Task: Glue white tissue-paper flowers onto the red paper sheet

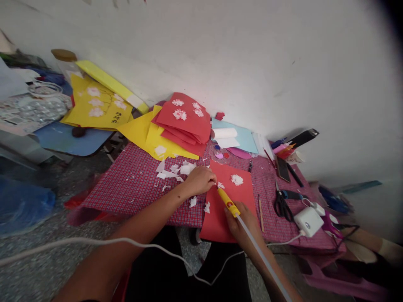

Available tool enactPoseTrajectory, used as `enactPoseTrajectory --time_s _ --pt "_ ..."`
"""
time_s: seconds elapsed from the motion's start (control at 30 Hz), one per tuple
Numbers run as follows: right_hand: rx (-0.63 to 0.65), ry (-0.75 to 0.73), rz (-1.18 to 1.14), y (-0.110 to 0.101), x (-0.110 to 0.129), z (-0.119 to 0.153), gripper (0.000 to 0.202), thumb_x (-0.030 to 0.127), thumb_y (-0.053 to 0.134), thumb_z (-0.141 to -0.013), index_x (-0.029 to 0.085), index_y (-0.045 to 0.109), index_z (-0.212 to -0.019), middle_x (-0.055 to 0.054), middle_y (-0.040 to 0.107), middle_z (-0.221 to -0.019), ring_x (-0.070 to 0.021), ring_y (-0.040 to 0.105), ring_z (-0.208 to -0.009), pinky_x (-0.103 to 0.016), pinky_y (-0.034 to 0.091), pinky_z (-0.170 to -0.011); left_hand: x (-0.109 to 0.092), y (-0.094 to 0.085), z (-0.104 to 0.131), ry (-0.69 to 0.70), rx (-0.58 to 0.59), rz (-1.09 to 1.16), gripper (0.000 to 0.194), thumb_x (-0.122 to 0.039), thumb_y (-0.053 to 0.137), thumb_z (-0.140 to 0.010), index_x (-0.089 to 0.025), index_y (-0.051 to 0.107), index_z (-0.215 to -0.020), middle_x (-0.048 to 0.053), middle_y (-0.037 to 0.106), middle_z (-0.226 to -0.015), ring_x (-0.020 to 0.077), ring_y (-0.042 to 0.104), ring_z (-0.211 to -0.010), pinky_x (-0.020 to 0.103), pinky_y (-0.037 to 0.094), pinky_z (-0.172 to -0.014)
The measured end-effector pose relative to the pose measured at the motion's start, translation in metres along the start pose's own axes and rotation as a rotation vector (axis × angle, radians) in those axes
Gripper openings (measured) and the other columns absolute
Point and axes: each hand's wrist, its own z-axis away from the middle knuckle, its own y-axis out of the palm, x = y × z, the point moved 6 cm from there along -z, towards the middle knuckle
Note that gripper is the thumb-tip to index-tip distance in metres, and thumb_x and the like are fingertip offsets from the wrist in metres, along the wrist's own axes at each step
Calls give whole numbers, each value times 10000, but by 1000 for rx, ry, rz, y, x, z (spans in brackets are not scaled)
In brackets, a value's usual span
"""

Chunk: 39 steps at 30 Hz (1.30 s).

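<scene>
My left hand [201,179] is closed in a pinch over the red paper sheet [220,214], at a small white paper piece [221,185]. In my right hand [244,222] is a yellow glue pen [227,200], its tip touching or very near that piece. A long translucent glue stick [261,251] runs out of its back. On the sheet, a white paper flower [237,180] lies to the upper right, and another crumpled white piece [207,207] lies near the left edge. My fingers partly hide the pinched piece.
Torn white paper scraps [171,171] lie left of the sheet. Behind are red sheets with flowers [189,117] and yellow sheets [147,134]. At right are black scissors [282,203] and a white power block [308,222]. A white cable [135,241] crosses in front.
</scene>
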Motion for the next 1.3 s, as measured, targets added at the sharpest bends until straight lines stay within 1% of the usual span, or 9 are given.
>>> enactPoseTrajectory --time_s 0.1,0.27,0.5,0.67,0.8,0.97,1.17,1.3 --pt "-25 -2 -52 -3 -2 -1 274 416 445 -992 180 582 -963 -108 656 -885 -254 638 -820 -346 472 -741 -1 0 0 5 1 -1 161 -186 619 -844 -230 774 -858 25 755 -896 201 658 -898 323 469 -851" --pt "-67 -8 -82 -8 -2 -5 302 421 457 -970 173 624 -1013 -121 685 -917 -262 644 -827 -349 479 -740 -2 0 0 14 16 -21 161 -201 623 -852 -229 781 -875 37 752 -894 206 657 -894 328 471 -853" --pt "-55 14 -62 -9 1 -9 356 442 445 -959 161 662 -980 -138 707 -910 -275 655 -823 -363 486 -752 -1 2 0 19 4 -36 153 -208 632 -857 -237 781 -881 31 749 -896 206 650 -892 328 463 -845" --pt "-32 5 -56 -8 0 -10 355 448 441 -960 162 652 -939 -132 690 -863 -267 643 -786 -357 477 -715 0 3 0 20 1 -43 151 -210 633 -853 -237 779 -882 28 748 -899 208 653 -897 330 465 -844" --pt "-39 -2 -53 -7 -1 -10 333 441 453 -957 171 648 -950 -125 681 -878 -265 635 -810 -359 479 -738 0 3 0 16 4 -46 153 -212 630 -854 -241 778 -878 28 749 -897 213 654 -901 337 466 -843" --pt "-47 -19 -51 -7 -1 -9 368 464 438 -968 162 648 -958 -128 674 -887 -265 636 -801 -358 480 -735 1 4 0 15 11 -55 158 -214 629 -855 -244 781 -883 28 748 -893 209 654 -895 331 463 -841" --pt "-18 -6 -9 -6 -2 -11 372 456 432 -965 163 654 -911 -124 674 -848 -264 634 -774 -349 464 -698 0 3 0 11 4 -48 157 -231 622 -866 -240 778 -882 31 746 -893 207 655 -894 327 465 -830" --pt "-33 2 7 -7 -2 -11 375 465 438 -944 175 667 -883 -119 674 -813 -262 629 -753 -344 463 -676 0 2 0 5 0 -47 158 -226 621 -866 -238 778 -881 37 748 -902 209 655 -898 335 472 -843"
